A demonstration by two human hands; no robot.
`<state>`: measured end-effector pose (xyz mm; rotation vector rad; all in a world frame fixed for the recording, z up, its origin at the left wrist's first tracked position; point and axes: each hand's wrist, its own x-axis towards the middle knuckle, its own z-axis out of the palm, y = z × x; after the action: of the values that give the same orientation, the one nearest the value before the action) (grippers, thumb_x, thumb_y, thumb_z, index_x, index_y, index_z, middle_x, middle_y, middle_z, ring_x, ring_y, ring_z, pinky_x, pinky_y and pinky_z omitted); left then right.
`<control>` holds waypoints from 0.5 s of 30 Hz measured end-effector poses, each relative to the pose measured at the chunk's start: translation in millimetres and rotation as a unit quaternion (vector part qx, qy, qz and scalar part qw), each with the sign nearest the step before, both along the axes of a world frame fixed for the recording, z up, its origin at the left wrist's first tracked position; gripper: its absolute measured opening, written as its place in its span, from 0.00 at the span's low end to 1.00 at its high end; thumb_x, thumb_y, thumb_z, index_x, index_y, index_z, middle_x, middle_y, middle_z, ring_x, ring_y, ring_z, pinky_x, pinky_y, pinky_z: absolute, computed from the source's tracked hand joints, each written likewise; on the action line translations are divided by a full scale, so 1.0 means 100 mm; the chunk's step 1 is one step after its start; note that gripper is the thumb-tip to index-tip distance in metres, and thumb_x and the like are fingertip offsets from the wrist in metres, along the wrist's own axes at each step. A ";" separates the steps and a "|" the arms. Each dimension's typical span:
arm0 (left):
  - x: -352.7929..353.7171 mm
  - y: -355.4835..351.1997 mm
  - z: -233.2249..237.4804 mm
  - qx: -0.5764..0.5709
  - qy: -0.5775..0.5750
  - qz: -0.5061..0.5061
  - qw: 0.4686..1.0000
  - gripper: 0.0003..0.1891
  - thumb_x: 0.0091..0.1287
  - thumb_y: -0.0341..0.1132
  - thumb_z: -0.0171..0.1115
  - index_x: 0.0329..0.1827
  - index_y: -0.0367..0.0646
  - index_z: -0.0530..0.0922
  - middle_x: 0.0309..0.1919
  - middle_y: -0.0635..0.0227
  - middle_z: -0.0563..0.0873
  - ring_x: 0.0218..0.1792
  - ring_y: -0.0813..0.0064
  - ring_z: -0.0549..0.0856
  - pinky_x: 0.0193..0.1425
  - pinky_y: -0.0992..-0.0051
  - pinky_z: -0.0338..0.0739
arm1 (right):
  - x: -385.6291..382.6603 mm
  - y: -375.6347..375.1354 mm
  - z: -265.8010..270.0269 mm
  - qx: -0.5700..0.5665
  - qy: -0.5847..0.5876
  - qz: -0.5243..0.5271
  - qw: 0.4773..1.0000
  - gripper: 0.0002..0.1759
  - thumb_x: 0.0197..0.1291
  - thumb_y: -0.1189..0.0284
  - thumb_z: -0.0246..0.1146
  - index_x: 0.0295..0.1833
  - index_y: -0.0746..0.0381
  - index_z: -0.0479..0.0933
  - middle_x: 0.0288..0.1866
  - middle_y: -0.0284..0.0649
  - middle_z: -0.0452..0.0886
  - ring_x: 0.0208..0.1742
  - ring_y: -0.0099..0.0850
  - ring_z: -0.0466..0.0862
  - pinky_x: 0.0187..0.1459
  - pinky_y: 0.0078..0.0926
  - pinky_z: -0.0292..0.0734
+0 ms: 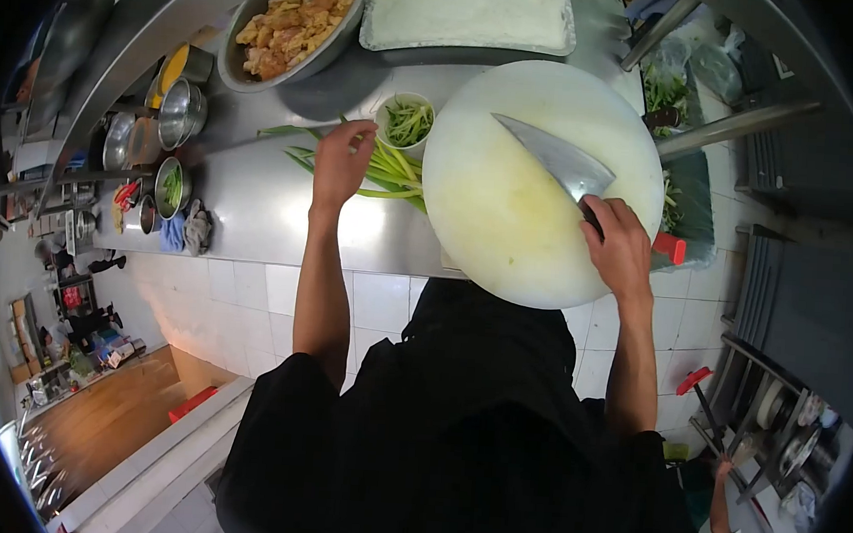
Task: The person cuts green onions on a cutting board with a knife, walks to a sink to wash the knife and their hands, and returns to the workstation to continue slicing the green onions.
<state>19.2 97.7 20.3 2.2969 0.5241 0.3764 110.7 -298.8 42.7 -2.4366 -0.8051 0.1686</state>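
On a round white cutting board (508, 213) lies a large knife (555, 157), its blade pointing up and left. My right hand (618, 241) is closed around the dark handle at the board's right side. My left hand (343, 164) is raised over the steel counter with its fingers curled; whether anything is between them is hidden. Beside it are long green onions (388, 171), which reach to the board's left edge. A small white bowl (405, 124) of cut greens stands just right of my left fingertips.
A metal basin (348, 29) of raw meat pieces and a tray (467, 49) of white powder stand at the back. Several metal bowls (182, 115) and cloths (197, 228) sit at left. Another person's arm (721, 504) shows at lower right.
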 end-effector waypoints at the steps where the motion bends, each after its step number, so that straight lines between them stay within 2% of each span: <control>1: -0.06 0.01 -0.04 -0.002 0.002 0.002 1.000 0.10 0.66 0.28 0.62 0.49 0.39 0.84 0.42 0.60 0.89 0.35 0.69 0.86 0.42 0.72 0.80 | -0.03 0.03 -0.03 -0.018 -0.038 -0.004 0.999 0.21 0.54 0.74 0.70 0.55 0.61 0.80 0.46 0.47 0.82 0.48 0.47 0.82 0.49 0.41 0.78; 2: -0.12 0.03 -0.08 -0.007 -0.010 0.030 0.999 0.09 0.67 0.28 0.63 0.48 0.38 0.84 0.40 0.60 0.89 0.34 0.71 0.86 0.42 0.72 0.80 | -0.05 0.08 -0.04 -0.034 -0.077 -0.006 0.996 0.21 0.54 0.73 0.71 0.55 0.60 0.81 0.47 0.45 0.82 0.50 0.47 0.81 0.50 0.41 0.77; 3: -0.17 0.05 -0.13 -0.010 -0.022 0.059 0.998 0.09 0.67 0.29 0.63 0.47 0.37 0.85 0.38 0.60 0.90 0.33 0.72 0.87 0.41 0.73 0.80 | -0.13 0.11 0.04 -0.072 -0.135 -0.006 0.988 0.21 0.54 0.72 0.71 0.55 0.60 0.81 0.51 0.44 0.81 0.54 0.45 0.79 0.54 0.40 0.76; 4: -0.24 0.06 -0.17 -0.009 -0.019 0.062 0.998 0.09 0.67 0.29 0.63 0.47 0.37 0.85 0.38 0.60 0.90 0.33 0.72 0.87 0.41 0.73 0.80 | -0.23 0.14 0.14 -0.071 -0.132 -0.003 0.989 0.21 0.54 0.72 0.71 0.55 0.60 0.81 0.51 0.44 0.81 0.54 0.45 0.79 0.54 0.40 0.76; 6: -0.37 0.09 -0.29 -0.004 0.007 0.093 0.996 0.08 0.67 0.29 0.63 0.45 0.36 0.85 0.34 0.59 0.90 0.30 0.71 0.87 0.39 0.73 0.80 | -0.39 0.18 0.38 0.065 -0.025 0.128 0.989 0.21 0.55 0.71 0.72 0.56 0.60 0.81 0.56 0.44 0.79 0.56 0.45 0.78 0.57 0.40 0.75; 7: -0.42 0.12 -0.42 -0.022 0.002 0.097 0.995 0.08 0.67 0.30 0.63 0.44 0.37 0.85 0.33 0.60 0.90 0.30 0.71 0.86 0.38 0.73 0.80 | -0.50 0.23 0.51 0.128 0.100 0.201 0.966 0.22 0.56 0.70 0.72 0.57 0.60 0.80 0.58 0.45 0.78 0.58 0.45 0.78 0.60 0.40 0.74; 8: -0.47 0.09 -0.44 -0.016 0.027 0.094 0.995 0.08 0.67 0.29 0.63 0.44 0.38 0.85 0.33 0.59 0.89 0.30 0.71 0.87 0.39 0.73 0.80 | -0.62 0.29 0.61 0.188 0.223 0.269 0.918 0.23 0.56 0.69 0.72 0.58 0.60 0.80 0.59 0.46 0.78 0.60 0.45 0.77 0.62 0.40 0.73; 10: -0.56 0.07 -0.56 -0.017 0.052 0.083 0.995 0.08 0.66 0.29 0.64 0.45 0.38 0.86 0.33 0.59 0.89 0.30 0.69 0.87 0.39 0.72 0.80 | -0.78 0.42 0.70 0.195 0.338 0.398 0.830 0.24 0.62 0.65 0.70 0.62 0.60 0.78 0.62 0.47 0.77 0.64 0.46 0.76 0.66 0.40 0.71; 12: -0.63 0.05 -0.66 -0.031 0.060 0.084 0.994 0.09 0.65 0.29 0.64 0.45 0.38 0.85 0.35 0.58 0.89 0.31 0.68 0.88 0.39 0.71 0.81 | -0.96 0.41 0.43 0.163 0.409 0.445 0.780 0.24 0.67 0.62 0.65 0.66 0.58 0.75 0.66 0.48 0.75 0.68 0.47 0.73 0.69 0.40 0.68; 13: -0.65 0.07 -0.74 -0.027 0.061 0.076 0.995 0.09 0.65 0.29 0.64 0.45 0.38 0.85 0.35 0.58 0.90 0.31 0.68 0.87 0.40 0.70 0.81 | -0.98 0.39 0.35 0.156 0.435 0.451 0.764 0.25 0.70 0.60 0.62 0.69 0.57 0.73 0.70 0.48 0.72 0.72 0.46 0.69 0.73 0.41 0.63; 15: -0.70 0.05 -0.80 -0.024 0.064 0.074 0.995 0.09 0.64 0.29 0.65 0.46 0.37 0.85 0.36 0.58 0.90 0.31 0.68 0.87 0.40 0.70 0.81 | -0.98 0.35 0.31 0.157 0.458 0.450 0.750 0.26 0.70 0.60 0.62 0.70 0.57 0.72 0.71 0.47 0.71 0.74 0.46 0.67 0.73 0.42 0.61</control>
<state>-50.9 103.1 -59.6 2.2520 0.7617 0.2848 12.2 -264.2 73.7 -1.1645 -1.2675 1.3351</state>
